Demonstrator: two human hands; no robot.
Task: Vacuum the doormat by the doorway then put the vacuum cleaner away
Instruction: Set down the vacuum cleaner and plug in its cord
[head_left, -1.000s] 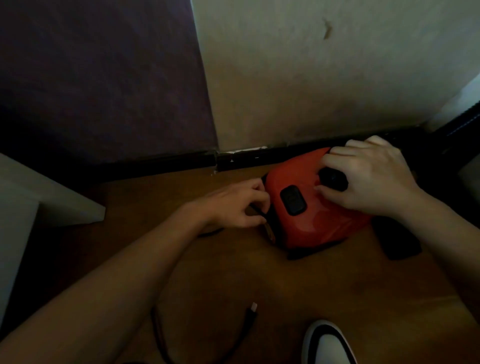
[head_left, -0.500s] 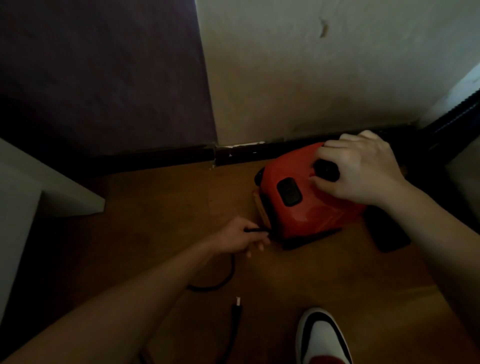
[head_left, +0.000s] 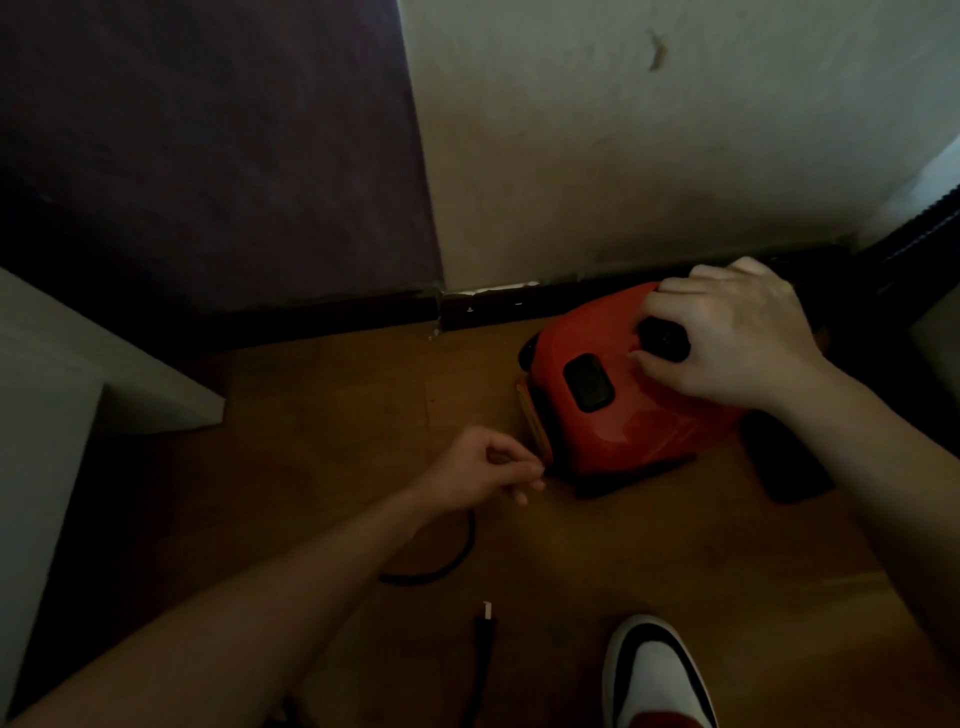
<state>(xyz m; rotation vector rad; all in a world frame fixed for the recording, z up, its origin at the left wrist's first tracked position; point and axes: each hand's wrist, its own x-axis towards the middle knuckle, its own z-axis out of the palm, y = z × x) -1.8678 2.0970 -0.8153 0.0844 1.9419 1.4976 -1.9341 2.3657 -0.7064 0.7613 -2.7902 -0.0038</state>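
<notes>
The red vacuum cleaner (head_left: 623, 421) sits on the wooden floor (head_left: 337, 415) against the baseboard (head_left: 332, 317). The right hand (head_left: 737, 332) grips its black top knob (head_left: 664, 339), unchanged from 1 second ago. The left hand (head_left: 483, 467) has dropped from the vacuum's side to its lower corner and pinches the cord (head_left: 457, 561). A loop now trails behind it and the plug (head_left: 487, 621) lies loose, so this looks like cord handling rather than vacuuming.

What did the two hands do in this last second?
The left hand drew back from the red vacuum cleaner toward the person, pinching the black cord and pulling out a longer loop. The right hand kept gripping the cleaner's top, which stayed put.
</notes>
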